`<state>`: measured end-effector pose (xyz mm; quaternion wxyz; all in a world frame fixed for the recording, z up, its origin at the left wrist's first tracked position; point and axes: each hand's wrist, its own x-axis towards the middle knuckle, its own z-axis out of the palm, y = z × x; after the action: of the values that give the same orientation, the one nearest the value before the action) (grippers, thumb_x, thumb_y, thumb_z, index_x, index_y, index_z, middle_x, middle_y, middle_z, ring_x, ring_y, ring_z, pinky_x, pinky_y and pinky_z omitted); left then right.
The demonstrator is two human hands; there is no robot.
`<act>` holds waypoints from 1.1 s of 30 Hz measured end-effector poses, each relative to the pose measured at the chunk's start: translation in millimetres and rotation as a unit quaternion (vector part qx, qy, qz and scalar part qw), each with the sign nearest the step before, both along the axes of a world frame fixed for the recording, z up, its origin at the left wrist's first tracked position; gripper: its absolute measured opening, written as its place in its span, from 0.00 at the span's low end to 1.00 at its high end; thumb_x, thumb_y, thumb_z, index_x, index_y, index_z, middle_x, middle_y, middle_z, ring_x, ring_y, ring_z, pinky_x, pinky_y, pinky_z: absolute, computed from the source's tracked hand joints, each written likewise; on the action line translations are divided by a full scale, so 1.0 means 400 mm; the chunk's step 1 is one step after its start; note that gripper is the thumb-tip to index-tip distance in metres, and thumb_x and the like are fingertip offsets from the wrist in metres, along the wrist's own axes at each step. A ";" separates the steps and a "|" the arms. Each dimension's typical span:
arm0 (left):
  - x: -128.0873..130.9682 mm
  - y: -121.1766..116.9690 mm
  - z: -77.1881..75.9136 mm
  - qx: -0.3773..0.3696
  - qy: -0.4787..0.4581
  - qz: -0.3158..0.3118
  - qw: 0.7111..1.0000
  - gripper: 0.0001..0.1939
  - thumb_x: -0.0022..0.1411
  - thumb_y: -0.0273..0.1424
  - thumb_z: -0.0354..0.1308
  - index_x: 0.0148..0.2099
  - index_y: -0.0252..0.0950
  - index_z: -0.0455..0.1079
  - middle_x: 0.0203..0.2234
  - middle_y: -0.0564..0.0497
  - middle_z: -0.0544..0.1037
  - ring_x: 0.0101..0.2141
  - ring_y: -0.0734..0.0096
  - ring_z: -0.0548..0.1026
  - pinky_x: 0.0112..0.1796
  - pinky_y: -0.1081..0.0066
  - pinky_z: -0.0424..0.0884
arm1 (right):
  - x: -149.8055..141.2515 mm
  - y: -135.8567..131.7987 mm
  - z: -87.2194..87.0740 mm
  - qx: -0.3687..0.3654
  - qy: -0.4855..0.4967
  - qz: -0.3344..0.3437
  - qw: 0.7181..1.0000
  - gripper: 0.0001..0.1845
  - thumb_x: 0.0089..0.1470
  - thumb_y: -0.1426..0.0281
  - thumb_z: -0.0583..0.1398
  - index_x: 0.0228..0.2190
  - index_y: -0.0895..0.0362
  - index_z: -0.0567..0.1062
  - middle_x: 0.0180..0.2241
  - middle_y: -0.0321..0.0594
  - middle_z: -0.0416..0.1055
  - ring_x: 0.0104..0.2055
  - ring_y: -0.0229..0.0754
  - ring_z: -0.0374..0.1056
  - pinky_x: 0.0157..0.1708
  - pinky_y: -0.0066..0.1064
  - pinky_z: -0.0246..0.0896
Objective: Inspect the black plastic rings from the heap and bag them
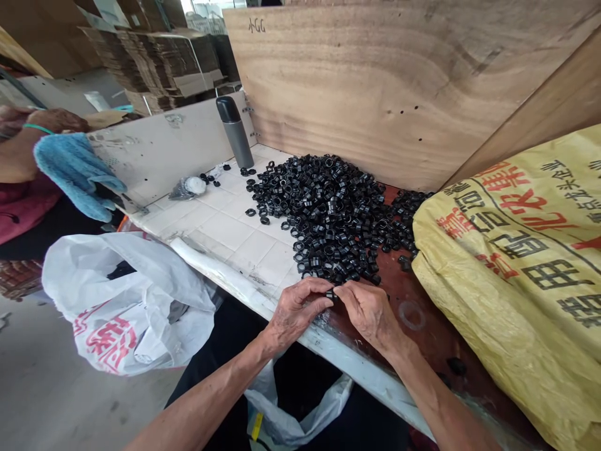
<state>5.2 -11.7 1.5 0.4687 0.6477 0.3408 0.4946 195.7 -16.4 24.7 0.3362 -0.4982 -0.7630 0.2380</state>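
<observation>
Both hands meet at the near edge of a large heap of small black plastic rings. Between the fingertips is a small black ring, mostly covered by the fingers. My left hand pinches it from the left with thumb and forefinger. From the other side, my right hand has its thumb and fingers closed on the same piece. The heap spreads over white tiles and a reddish-brown board just beyond the hands.
A yellow printed sack bulges over the table's right side. White plastic bags hang at the left and below the front edge. A grey flask stands by the wooden panel. At far left is another person's arm beside a blue towel.
</observation>
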 end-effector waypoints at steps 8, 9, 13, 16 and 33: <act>0.004 -0.002 -0.004 -0.098 -0.080 0.002 0.992 0.08 0.62 0.32 0.64 0.44 0.37 0.76 0.43 0.46 0.77 0.44 0.65 0.77 0.46 0.67 0.75 | 0.005 -0.009 0.028 -0.019 0.010 0.019 1.000 0.20 0.64 0.64 0.56 0.21 0.55 0.66 0.20 0.32 0.62 0.23 0.36 0.59 0.27 0.30 0.53; 0.003 -0.002 -0.004 -0.101 -0.083 0.003 0.991 0.09 0.62 0.32 0.65 0.44 0.37 0.76 0.43 0.46 0.77 0.44 0.65 0.77 0.45 0.67 0.75 | 0.006 -0.009 0.029 -0.027 0.021 0.019 0.999 0.18 0.63 0.63 0.57 0.22 0.55 0.66 0.21 0.32 0.63 0.23 0.36 0.59 0.26 0.30 0.53; 0.002 -0.001 -0.002 -0.109 -0.081 0.005 0.991 0.08 0.62 0.32 0.65 0.44 0.37 0.76 0.43 0.46 0.76 0.43 0.65 0.77 0.44 0.67 0.75 | 0.006 -0.011 0.034 -0.049 0.037 0.036 0.997 0.17 0.62 0.62 0.58 0.24 0.54 0.68 0.21 0.32 0.63 0.23 0.35 0.58 0.26 0.29 0.54; 0.002 0.001 -0.006 -0.105 -0.077 0.007 0.991 0.09 0.62 0.32 0.64 0.45 0.37 0.75 0.44 0.46 0.76 0.44 0.64 0.76 0.46 0.65 0.75 | 0.004 -0.009 0.038 -0.040 0.039 0.034 0.998 0.11 0.61 0.64 0.59 0.28 0.55 0.71 0.24 0.33 0.66 0.26 0.37 0.62 0.29 0.29 0.57; -0.017 -0.041 0.005 0.122 0.112 -0.012 0.986 0.12 0.65 0.25 0.59 0.50 0.39 0.70 0.44 0.46 0.77 0.44 0.65 0.78 0.45 0.65 0.76 | 0.009 -0.009 0.057 -0.270 0.131 0.041 0.953 0.17 0.63 0.61 0.55 0.25 0.55 0.69 0.19 0.29 0.64 0.17 0.33 0.58 0.18 0.25 0.51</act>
<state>-1.8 -28.1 3.5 0.3515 0.7553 0.3203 0.4510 199.3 -20.0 47.7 0.2762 -0.5032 -0.6391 0.5118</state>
